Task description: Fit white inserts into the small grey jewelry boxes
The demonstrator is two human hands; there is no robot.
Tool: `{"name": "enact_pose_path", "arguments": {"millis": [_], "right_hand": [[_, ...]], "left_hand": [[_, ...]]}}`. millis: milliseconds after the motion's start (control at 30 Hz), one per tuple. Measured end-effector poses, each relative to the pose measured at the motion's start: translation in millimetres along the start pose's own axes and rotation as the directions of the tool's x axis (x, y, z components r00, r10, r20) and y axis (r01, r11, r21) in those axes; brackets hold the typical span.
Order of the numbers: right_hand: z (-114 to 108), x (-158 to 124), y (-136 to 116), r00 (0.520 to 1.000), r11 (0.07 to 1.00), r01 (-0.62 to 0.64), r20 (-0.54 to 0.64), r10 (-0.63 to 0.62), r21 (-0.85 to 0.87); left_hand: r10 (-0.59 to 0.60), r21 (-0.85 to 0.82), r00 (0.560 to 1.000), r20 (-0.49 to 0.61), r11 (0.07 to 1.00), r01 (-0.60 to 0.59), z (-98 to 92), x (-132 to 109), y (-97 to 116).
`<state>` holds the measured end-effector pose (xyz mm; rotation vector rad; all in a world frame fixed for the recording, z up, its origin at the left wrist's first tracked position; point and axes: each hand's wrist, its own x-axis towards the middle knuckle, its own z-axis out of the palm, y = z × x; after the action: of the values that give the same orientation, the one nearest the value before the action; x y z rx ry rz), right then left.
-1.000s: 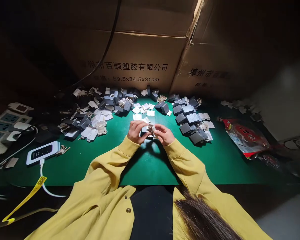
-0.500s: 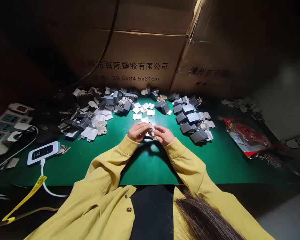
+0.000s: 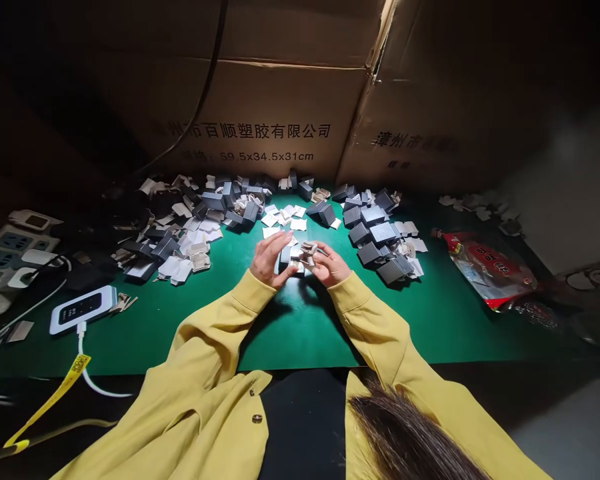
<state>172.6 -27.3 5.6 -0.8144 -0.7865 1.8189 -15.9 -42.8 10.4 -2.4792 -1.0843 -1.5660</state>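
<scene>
My left hand (image 3: 270, 259) is closed around a small dark box (image 3: 285, 257), its fingers over the far side and its thumb at the near edge. A pale inner face of the box seems to show toward the right. Close beside it, my right hand (image 3: 331, 265) pinches a small folded card piece (image 3: 309, 251), whitish and brown. The two hands nearly meet above the green table top (image 3: 300, 333). Beyond them lie several flat white cards (image 3: 283, 215) and a dark grey box (image 3: 323, 213).
Heaps of dark boxes with white cards lie at left (image 3: 180, 253) and right (image 3: 383, 233). Cardboard cartons (image 3: 260, 100) stand behind. At left are a power strip (image 3: 3, 253) and a white device (image 3: 83, 310) with a cable; at right, a red packet (image 3: 490, 270).
The hands have moved slightly apart, and the left hand has opened wider around a dark box now visible between them. The folded card piece is now in the right fingers. The view has shifted slightly.
</scene>
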Motion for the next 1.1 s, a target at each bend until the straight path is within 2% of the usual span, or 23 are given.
{"name": "enact_pose_path", "arguments": {"millis": [67, 167, 233, 433, 567, 733, 833, 967, 1100], "right_hand": [[-8.3, 2.9, -0.9, 0.995, 0.992, 0.083, -0.04, -0.087, -0.093], [-18.2, 6.5, 2.6, 0.967, 0.931, 0.21, -0.081, -0.244, -0.299], [-20.4, 8.6, 7.5, 0.95, 0.885, 0.245, -0.082, -0.3, -0.395], [-10.6, 17.3, 22.5, 0.933, 0.846, 0.323, -0.01, -0.361, -0.425], [-3.8, 22.8, 30.3, 0.909, 0.79, 0.396, 0.076, -0.41, -0.468], [-5.2, 22.8, 34.9, 0.918, 0.718, 0.38, 0.144, -0.369, -0.583], [-9.0, 20.9, 35.6, 0.904, 0.669, 0.418, 0.207, -0.374, -0.615], [-18.5, 20.5, 34.9, 0.872, 0.547, 0.478, 0.298, -0.388, -0.687], [-31.7, 22.7, 31.8, 0.815, 0.377, 0.557, 0.401, -0.419, -0.74]], "left_hand": [[-0.078, -0.012, 0.99, 0.115, 0.997, 0.08, -5.4, -2.9, -13.4], [-0.207, -0.083, 0.921, 0.33, 0.966, 0.246, -8.3, -11.0, -29.6], [-0.261, -0.115, 0.883, 0.389, 0.938, 0.327, -4.5, -17.1, -33.4], [-0.366, -0.113, 0.849, 0.381, 0.893, 0.436, 12.3, -23.7, -28.6], [-0.411, -0.15, 0.837, 0.362, 0.86, 0.487, 12.2, -22.0, -27.0], [-0.466, -0.171, 0.81, 0.356, 0.819, 0.547, 11.1, -22.2, -26.1], [-0.484, -0.159, 0.802, 0.351, 0.813, 0.56, 10.5, -22.7, -25.8], [-0.484, -0.137, 0.796, 0.363, 0.817, 0.56, 7.4, -21.3, -25.1], [-0.514, -0.098, 0.742, 0.43, 0.79, 0.605, 4.6, -17.5, -24.4]]}}
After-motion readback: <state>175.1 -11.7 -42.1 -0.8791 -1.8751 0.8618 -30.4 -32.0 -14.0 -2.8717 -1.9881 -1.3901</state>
